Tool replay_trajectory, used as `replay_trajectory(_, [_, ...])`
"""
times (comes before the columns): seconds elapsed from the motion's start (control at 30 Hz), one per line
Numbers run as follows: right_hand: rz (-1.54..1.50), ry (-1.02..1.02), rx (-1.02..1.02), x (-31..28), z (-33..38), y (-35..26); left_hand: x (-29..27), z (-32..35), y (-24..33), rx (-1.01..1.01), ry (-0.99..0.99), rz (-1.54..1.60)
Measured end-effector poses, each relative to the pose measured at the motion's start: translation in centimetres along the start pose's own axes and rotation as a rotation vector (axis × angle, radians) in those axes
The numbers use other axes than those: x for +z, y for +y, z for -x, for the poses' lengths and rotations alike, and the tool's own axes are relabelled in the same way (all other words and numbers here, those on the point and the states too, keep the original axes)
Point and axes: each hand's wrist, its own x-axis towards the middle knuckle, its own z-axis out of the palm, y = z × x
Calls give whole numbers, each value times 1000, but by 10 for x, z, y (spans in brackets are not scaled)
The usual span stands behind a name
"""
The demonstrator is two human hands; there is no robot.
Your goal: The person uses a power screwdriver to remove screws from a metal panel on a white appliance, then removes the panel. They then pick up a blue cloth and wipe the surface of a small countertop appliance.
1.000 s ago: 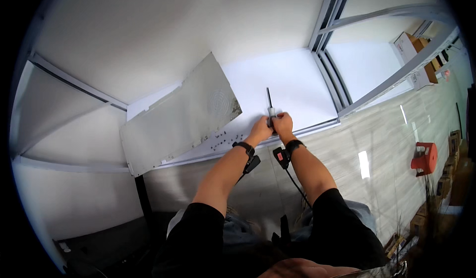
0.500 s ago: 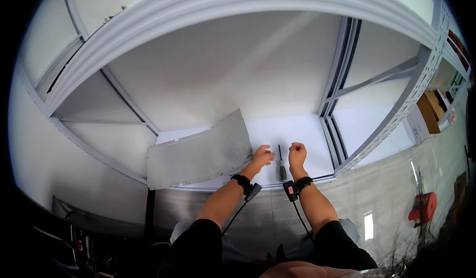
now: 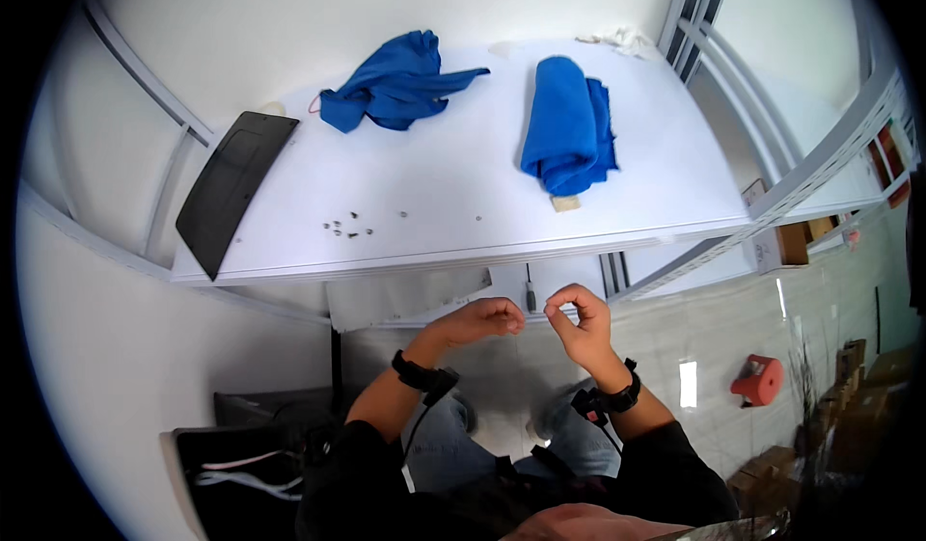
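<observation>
White shelf board [image 3: 463, 203], both hands below its front edge.
Left hand [image 3: 482, 319] curled shut, right hand [image 3: 579, 324] pinching fingertips together; a screwdriver [image 3: 530, 295] lies between them; small screws [image 3: 347, 225] sit near the edge.

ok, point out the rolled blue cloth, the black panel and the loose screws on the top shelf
rolled blue cloth [image 3: 564, 121]: head view, middle of the roll
black panel [image 3: 231, 184]: head view, centre of its flat face
loose screws [image 3: 349, 227]: head view, middle of the small cluster
</observation>
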Motion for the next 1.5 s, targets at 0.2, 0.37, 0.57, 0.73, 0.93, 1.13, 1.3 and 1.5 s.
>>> replay_trajectory(0.2, [324, 194, -159, -12, -91, -151, 54, 67, 132, 137, 165, 141])
replay_trajectory(0.37, [792, 279, -27, -32, -189, -143, 88, 87, 161, 188, 330, 137])
replay_trajectory(0.57, [705, 136, 355, -6, -203, -109, 125, 157, 134, 46, 688, 207])
replay_trajectory(0.73, [-30, 202, 439, -24, -208, -108, 141, 219, 114, 24, 809, 273])
replay_trajectory(0.93, [-243, -86, 249, 47, -143, -259, 144, 292, 132, 283, 903, 349])
replay_trajectory(1.13, [-328, -848, 32, 192, -13, -312, 163, 359, 162, 799, 994, 657])
replay_trajectory(1.3, [-28, -1277, -159, 275, 61, -321, 200, 447, 130, 813, 1362, 579])
replay_trajectory(1.5, [-309, -1182, 21, 348, 106, -341, 237, 505, 94, 733, 1601, 230])
